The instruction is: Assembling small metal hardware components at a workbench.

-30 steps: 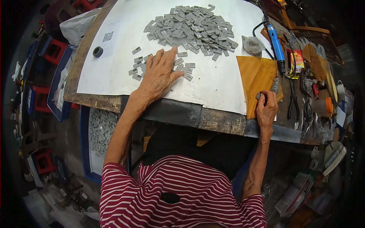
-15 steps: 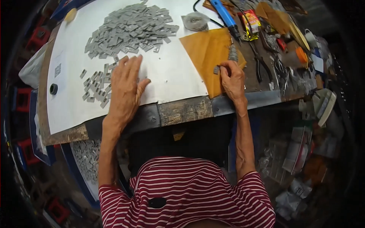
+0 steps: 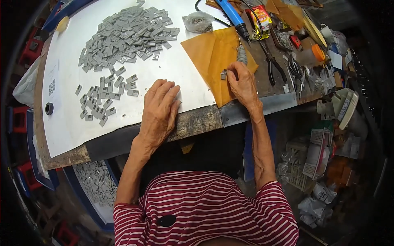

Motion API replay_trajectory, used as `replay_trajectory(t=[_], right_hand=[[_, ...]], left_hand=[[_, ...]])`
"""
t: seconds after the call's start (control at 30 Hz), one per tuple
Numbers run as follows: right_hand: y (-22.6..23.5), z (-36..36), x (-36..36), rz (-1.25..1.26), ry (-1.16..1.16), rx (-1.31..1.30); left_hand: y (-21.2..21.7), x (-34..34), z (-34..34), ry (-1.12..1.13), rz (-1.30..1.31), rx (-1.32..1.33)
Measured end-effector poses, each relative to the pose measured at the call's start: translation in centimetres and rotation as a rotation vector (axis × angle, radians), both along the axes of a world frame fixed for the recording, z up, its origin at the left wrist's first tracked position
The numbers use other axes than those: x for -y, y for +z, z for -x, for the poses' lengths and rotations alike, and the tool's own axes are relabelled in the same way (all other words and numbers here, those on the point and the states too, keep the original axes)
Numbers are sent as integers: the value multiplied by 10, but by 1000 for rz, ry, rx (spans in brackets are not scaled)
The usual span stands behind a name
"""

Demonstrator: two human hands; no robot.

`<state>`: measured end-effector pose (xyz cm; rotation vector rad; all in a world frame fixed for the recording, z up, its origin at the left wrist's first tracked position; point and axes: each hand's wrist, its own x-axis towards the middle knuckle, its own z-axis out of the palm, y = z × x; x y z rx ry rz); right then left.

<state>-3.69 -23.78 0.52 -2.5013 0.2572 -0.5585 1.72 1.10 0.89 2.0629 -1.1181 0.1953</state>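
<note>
My right hand (image 3: 243,82) is closed in a pinch at the table's front, holding a small grey rectangular piece (image 3: 223,75) between thumb and fingertips. Beneath it lies an orange-brown sheet (image 3: 211,53). My left hand (image 3: 159,108) rests palm down on the white sheet (image 3: 184,74) near the front edge. Its fingers are bent slightly, the thumb is apart from them, and I see nothing held; the palm side is hidden. To its left, several loose grey pieces (image 3: 105,95) lie scattered, many showing a dark square. Behind them rises a big heap of similar grey pieces (image 3: 127,35).
A blue corded power tool (image 3: 230,15), a plastic bag of small parts (image 3: 199,22) and black-handled pliers (image 3: 273,67) lie toward the back right. Clutter covers the right end. A dark ring (image 3: 49,108) sits at left. Below the table, a blue tray (image 3: 96,184) holds more grey pieces.
My left hand has moved right and nearer to me, away from the scattered pieces, uncovering some. My right hand keeps its pinch on the grey piece over the orange-brown sheet. The whole view has shifted slightly.
</note>
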Motion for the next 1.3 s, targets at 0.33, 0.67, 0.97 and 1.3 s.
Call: replay_trajectory(t=[0.33,0.67,0.97,1.3], right_hand=[[-8,-3,4,291,79,-6],[-3,2,3,-40,-67,-36],[11,12,-2,-84,21,-45],[9,19,-9,0,9,12]], left_hand=[[-2,0,-1,-32,22,-12],[-1,1,-1,-42,33,0],[-2,0,-1,-33,55,1],[-4,0,-2,-34,84,-9]])
